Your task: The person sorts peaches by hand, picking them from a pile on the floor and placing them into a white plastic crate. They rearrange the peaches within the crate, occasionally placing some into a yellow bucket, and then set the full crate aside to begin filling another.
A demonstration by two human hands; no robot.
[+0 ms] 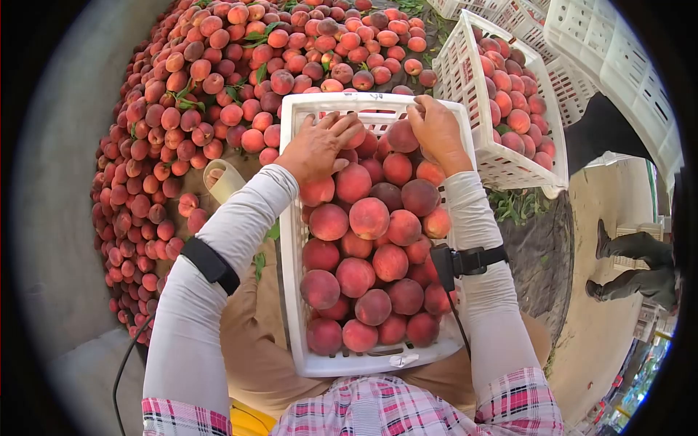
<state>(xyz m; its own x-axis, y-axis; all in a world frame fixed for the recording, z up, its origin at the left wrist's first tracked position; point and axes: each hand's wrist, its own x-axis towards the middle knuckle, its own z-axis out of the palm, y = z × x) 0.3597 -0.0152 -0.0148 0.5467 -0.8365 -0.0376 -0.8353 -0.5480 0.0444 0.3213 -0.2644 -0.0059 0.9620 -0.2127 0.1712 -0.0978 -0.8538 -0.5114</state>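
A white plastic crate [292,240] full of red peaches [369,218] rests across my lap. My left hand [320,147] lies over the crate's far left corner with its fingers spread, the fingertips touching a peach [353,136] near the far wall. At the far right corner, my right hand [440,134] is curled with its fingers bent down against a darker peach [402,136]. The palm side of the right hand is hidden, so its full hold cannot be seen.
A large heap of peaches [174,116] with some green leaves spreads along the left and far side. Another white crate [483,149] of peaches stands at the right, with stacked crates [611,43] behind. A person's legs [636,269] show at far right.
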